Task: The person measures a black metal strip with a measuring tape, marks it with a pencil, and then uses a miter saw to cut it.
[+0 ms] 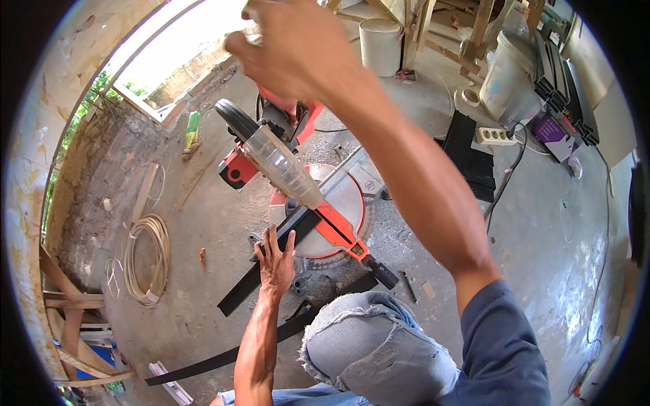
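Note:
My left hand (276,267) holds a black bar (242,287) on the table of a red mitre saw (336,230). Its fingers lie over the far side of the bar, with the thumb at the near side. The bar slants up towards the clear blade guard (281,162) and lies along the metal fence (340,169). My right hand (294,51) is raised above the saw head, apart from its black curved handle (235,120). Its fingers look loosely bent and apart, nothing shows in them, and the top edge cuts part of them off.
A long black strip (223,357) lies by my knee (379,342). Coiled cable (149,260) is on the floor at left. At right are black pieces (467,155), a power strip (495,136) and a white bucket (508,74); another bucket (380,47) stands at the back.

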`<state>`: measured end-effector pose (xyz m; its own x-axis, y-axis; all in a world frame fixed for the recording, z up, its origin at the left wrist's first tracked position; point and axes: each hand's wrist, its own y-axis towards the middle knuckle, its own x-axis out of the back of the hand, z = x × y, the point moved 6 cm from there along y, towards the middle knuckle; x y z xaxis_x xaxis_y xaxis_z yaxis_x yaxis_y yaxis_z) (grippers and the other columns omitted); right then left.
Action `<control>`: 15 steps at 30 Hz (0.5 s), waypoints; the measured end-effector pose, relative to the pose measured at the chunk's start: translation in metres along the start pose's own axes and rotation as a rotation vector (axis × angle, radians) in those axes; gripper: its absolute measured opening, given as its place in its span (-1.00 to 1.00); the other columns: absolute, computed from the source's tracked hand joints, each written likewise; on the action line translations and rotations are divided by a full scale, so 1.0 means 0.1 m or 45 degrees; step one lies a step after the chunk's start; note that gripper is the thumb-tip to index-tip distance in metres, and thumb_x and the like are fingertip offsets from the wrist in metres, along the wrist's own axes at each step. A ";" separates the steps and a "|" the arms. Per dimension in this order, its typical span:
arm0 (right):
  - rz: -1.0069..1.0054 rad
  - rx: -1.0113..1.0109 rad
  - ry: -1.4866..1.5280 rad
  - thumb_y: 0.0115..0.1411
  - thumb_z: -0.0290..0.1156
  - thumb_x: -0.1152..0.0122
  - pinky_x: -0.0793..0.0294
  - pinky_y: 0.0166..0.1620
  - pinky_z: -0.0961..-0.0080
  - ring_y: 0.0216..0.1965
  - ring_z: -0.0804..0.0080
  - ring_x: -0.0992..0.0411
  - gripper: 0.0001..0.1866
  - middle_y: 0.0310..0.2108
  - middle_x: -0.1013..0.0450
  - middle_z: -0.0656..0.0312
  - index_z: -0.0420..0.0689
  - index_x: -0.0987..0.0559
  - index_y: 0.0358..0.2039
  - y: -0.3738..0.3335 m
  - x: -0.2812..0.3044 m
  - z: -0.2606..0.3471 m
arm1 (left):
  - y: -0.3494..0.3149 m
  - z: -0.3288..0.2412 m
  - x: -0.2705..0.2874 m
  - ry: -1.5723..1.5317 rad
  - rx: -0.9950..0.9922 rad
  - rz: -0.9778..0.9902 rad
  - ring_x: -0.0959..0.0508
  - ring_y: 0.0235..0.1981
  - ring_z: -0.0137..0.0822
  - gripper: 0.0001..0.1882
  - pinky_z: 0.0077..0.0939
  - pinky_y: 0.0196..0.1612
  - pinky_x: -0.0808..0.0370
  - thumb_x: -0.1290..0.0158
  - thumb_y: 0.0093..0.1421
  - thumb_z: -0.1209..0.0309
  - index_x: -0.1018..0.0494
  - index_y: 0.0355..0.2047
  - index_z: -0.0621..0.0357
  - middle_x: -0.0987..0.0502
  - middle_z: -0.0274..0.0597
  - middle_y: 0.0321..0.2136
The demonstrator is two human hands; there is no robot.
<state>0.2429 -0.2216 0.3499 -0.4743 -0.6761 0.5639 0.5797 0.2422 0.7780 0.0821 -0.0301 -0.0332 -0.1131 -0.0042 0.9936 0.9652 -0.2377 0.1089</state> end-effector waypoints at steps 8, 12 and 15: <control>0.665 0.015 -0.282 0.17 -0.44 -0.13 -0.62 -0.10 0.23 -0.16 0.08 -0.58 -0.61 -0.17 -0.54 -0.09 -0.29 -0.51 0.02 -0.32 -0.77 -0.29 | 0.02 0.00 -0.04 -0.114 0.085 -0.190 -0.09 0.35 0.20 -0.44 0.25 0.27 0.02 -0.15 0.21 0.32 -0.35 0.24 -0.10 -0.08 0.21 0.33; 0.369 -0.102 -0.121 0.14 -0.46 -0.17 -0.56 -0.10 0.07 -0.12 -0.14 -0.50 -0.34 -0.08 -0.40 -0.17 -0.27 -0.23 0.25 -1.09 -0.45 -0.38 | -0.04 0.06 -0.09 -0.155 0.143 -0.248 -0.13 0.33 0.14 -0.53 0.20 0.27 0.01 -0.17 0.20 0.28 -0.46 0.14 -0.10 -0.13 0.16 0.31; 0.337 -0.324 0.032 0.14 -0.49 -0.15 -0.47 -0.02 0.06 -0.03 -0.22 -0.42 -0.29 -0.01 -0.33 -0.18 -0.21 -0.18 0.31 -1.67 -0.17 -0.37 | -0.02 0.05 0.00 -0.193 0.207 -0.222 -0.15 0.31 0.07 -0.55 0.18 0.28 0.00 -0.19 0.18 0.25 -0.51 0.11 -0.12 -0.18 0.09 0.28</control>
<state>0.1784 -0.2762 0.2002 -0.2709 -0.6308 0.7271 0.8282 0.2323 0.5100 0.0812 -0.0246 -0.0335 -0.2559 0.1712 0.9514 0.9609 -0.0630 0.2698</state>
